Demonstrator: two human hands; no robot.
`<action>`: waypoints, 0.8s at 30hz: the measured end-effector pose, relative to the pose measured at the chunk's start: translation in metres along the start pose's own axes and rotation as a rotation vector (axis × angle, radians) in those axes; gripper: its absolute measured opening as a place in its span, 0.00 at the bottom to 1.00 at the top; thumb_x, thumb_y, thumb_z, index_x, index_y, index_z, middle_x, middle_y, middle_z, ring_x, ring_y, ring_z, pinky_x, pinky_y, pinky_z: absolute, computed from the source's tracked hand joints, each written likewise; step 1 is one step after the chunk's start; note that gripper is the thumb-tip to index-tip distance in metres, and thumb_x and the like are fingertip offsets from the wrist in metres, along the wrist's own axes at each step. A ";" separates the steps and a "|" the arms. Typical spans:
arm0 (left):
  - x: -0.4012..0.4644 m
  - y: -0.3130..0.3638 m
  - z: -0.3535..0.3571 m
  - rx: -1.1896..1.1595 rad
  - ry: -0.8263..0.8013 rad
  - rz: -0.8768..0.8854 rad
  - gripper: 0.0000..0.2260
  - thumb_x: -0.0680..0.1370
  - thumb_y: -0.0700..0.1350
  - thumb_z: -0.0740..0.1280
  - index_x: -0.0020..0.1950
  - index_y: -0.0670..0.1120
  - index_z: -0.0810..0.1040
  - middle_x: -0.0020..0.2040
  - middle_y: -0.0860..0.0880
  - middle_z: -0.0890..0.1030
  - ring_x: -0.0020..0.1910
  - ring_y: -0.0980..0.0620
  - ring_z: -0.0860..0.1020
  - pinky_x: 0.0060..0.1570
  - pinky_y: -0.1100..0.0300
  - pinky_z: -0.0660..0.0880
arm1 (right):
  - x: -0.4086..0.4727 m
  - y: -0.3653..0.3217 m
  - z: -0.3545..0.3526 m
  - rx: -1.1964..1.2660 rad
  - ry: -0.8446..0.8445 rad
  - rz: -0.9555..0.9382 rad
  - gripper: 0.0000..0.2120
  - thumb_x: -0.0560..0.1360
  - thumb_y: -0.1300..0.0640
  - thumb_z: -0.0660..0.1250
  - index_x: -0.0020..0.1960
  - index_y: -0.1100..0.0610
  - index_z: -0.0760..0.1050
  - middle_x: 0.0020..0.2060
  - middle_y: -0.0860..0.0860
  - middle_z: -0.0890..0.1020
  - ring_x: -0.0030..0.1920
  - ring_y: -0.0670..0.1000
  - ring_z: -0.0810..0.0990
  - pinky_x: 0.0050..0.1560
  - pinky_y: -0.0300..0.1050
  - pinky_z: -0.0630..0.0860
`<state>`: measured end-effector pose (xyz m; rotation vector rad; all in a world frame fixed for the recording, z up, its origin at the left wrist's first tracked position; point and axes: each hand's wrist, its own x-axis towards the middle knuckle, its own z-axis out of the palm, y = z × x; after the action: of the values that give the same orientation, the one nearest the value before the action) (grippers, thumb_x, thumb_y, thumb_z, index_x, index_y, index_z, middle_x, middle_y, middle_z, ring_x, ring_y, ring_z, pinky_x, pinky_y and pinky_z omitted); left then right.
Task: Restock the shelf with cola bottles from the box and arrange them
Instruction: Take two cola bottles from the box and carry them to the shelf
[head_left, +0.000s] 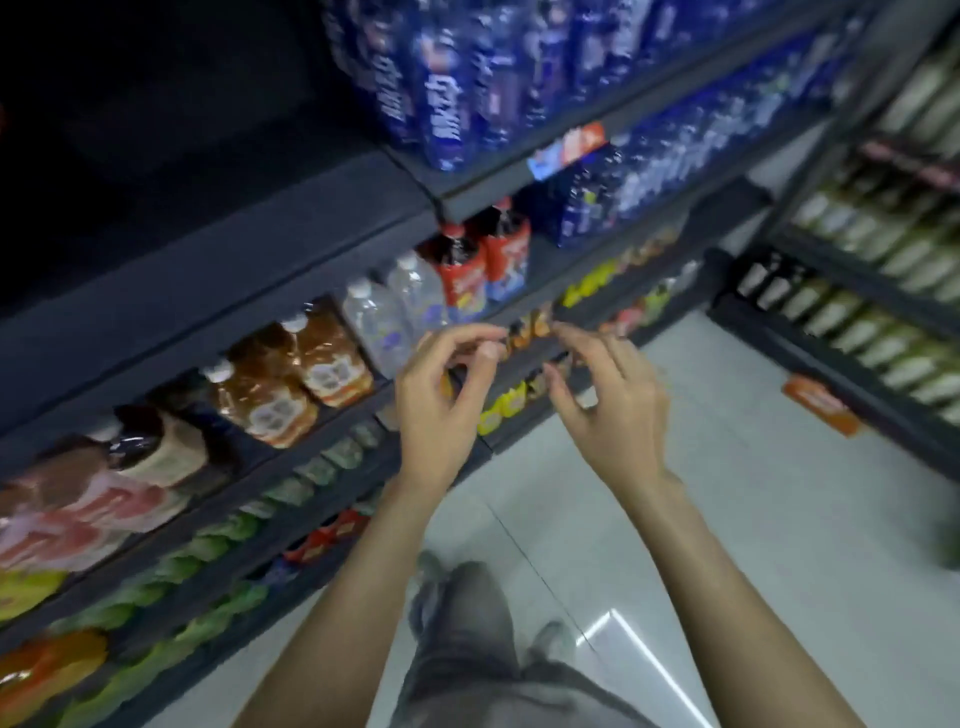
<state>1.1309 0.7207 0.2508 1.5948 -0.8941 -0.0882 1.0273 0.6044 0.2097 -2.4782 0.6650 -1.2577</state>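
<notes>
Two dark cola bottles with red labels and red caps stand on the dark shelf, next to clear water bottles. My left hand and my right hand are raised side by side in front of the lower shelves, below the cola bottles. Both hold nothing, with their fingers loosely curled. The picture is blurred. No box is in view.
Blue-wrapped bottle packs fill the upper shelves. Amber drink bottles and pink-labelled ones stand to the left, green and yellow bottles lower down. A second rack lines the right side. My legs are over the pale tiled floor.
</notes>
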 end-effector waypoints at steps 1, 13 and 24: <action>-0.010 0.002 0.027 -0.051 -0.073 -0.072 0.06 0.79 0.45 0.63 0.52 0.47 0.79 0.47 0.51 0.81 0.48 0.55 0.80 0.48 0.64 0.73 | -0.019 0.021 -0.017 -0.068 -0.039 0.090 0.12 0.76 0.53 0.65 0.57 0.56 0.78 0.43 0.51 0.82 0.43 0.53 0.79 0.43 0.46 0.74; -0.100 -0.063 0.327 0.236 -0.989 -0.497 0.10 0.75 0.42 0.68 0.55 0.49 0.77 0.43 0.53 0.79 0.44 0.53 0.78 0.52 0.58 0.74 | -0.207 0.241 -0.199 -0.197 -0.208 1.157 0.15 0.76 0.54 0.66 0.62 0.53 0.74 0.55 0.48 0.81 0.52 0.50 0.80 0.47 0.42 0.72; -0.139 -0.065 0.578 0.553 -1.340 -0.581 0.11 0.77 0.44 0.66 0.59 0.47 0.77 0.55 0.45 0.81 0.54 0.45 0.79 0.55 0.56 0.74 | -0.304 0.438 -0.383 -0.068 -0.275 1.743 0.17 0.77 0.57 0.64 0.65 0.55 0.72 0.58 0.53 0.79 0.56 0.54 0.78 0.55 0.46 0.73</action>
<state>0.7625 0.3290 -0.0111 2.2400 -1.4668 -1.5769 0.4404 0.3720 0.0296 -1.0659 1.9938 -0.1461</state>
